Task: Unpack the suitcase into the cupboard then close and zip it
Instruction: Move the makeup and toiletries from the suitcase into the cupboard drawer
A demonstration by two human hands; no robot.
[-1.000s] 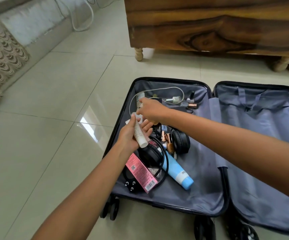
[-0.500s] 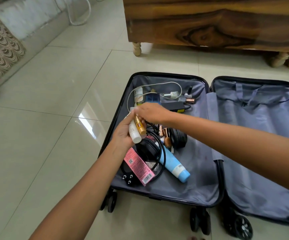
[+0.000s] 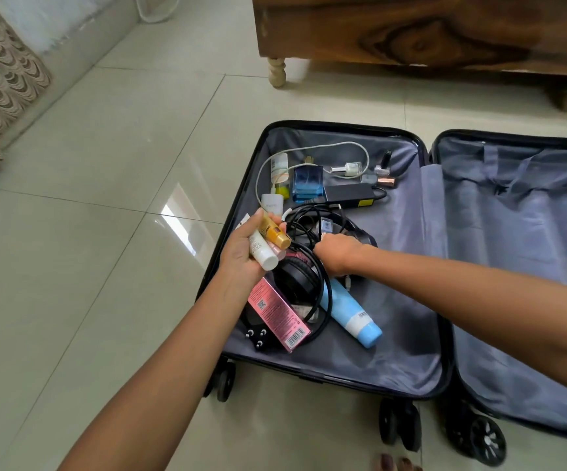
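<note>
Right hand (image 3: 338, 254) now down among suitcase (image 3: 411, 334) cables, grip unclear; left hand (image 3: 241, 253) clutching small bottles (image 3: 270, 243).

Right hand (image 3: 338, 254) fingers hidden among cables, suitcase (image 3: 445, 212) right half cut off, cupboard (image 3: 411, 28) top cropped

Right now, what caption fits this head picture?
Left hand holds tubes; right hand digs into the open suitcase.

The floor is laid with large glossy pale-cream tiles (image 3: 105, 205), on which a bright patch of light (image 3: 180, 215) is reflected. A dark grained wooden cabinet on turned cream legs (image 3: 411, 32) is seen behind; a beige scallop-patterned fabric (image 3: 0, 83) is seen at left.
</note>
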